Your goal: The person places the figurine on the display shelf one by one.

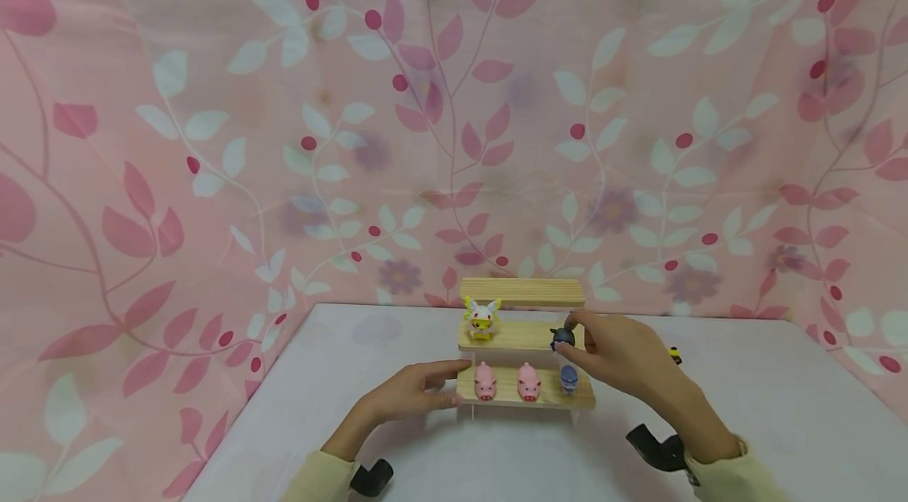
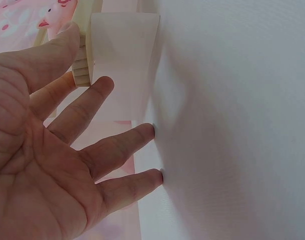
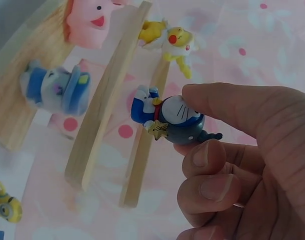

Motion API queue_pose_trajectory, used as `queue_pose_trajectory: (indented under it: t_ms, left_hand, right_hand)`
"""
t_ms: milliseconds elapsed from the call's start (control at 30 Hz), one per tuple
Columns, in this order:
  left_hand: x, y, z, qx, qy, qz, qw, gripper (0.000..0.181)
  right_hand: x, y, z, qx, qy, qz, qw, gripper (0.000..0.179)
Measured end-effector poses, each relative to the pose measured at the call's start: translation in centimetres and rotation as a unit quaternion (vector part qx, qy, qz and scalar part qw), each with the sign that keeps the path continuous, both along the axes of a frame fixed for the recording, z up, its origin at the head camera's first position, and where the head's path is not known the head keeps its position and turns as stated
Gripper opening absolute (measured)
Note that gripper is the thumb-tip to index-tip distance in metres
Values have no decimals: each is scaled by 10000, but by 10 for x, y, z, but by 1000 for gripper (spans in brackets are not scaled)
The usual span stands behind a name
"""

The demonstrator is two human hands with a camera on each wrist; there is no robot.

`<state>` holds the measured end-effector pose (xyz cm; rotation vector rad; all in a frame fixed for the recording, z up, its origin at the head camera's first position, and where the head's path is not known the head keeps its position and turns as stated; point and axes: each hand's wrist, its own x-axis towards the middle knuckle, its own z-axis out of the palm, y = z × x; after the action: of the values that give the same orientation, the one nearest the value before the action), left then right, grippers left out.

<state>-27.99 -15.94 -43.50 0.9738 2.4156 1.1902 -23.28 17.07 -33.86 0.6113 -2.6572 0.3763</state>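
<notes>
My right hand (image 1: 624,352) pinches a small blue-and-white cat figurine (image 3: 180,112) between thumb and fingers. The figurine has whiskers, a dark grey head covering and a gold star, and it is close over the right end of the middle step of a wooden tiered display shelf (image 1: 525,335). At the shelf's left end, my left hand (image 1: 411,392) holds the lower step between thumb and forefinger. Its other fingers stretch down to the white table in the left wrist view. On the lower step stand two pink pig figurines (image 1: 528,384) and a blue-hatted figurine (image 1: 569,381).
A yellow figurine in a white hood (image 1: 482,321) stands at the left of the middle step. The top step (image 1: 521,291) rises behind it. Right of the shelf, partly behind my right wrist, is a small yellow goggled figurine (image 3: 11,209). A pink floral cloth (image 1: 454,132) hangs behind the table.
</notes>
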Motion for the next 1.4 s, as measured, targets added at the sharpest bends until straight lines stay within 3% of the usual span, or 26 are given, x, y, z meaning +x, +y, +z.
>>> queue_pose_trajectory:
  t_ms: [567,867,1400]
  left_hand:
    - [1,0,2,-76,70,10,9999,55]
    - [1,1,2,-130,19,62,9999,54]
    - [0,1,2,-125,-78,123,9998,54]
  right_hand:
    - [-19,-26,0,28,-186,97,9998,37]
    - [-30,-37,3,-71,-670,84,9977,39]
    - [-44,-43,1,-39,-914,228,9955,34]
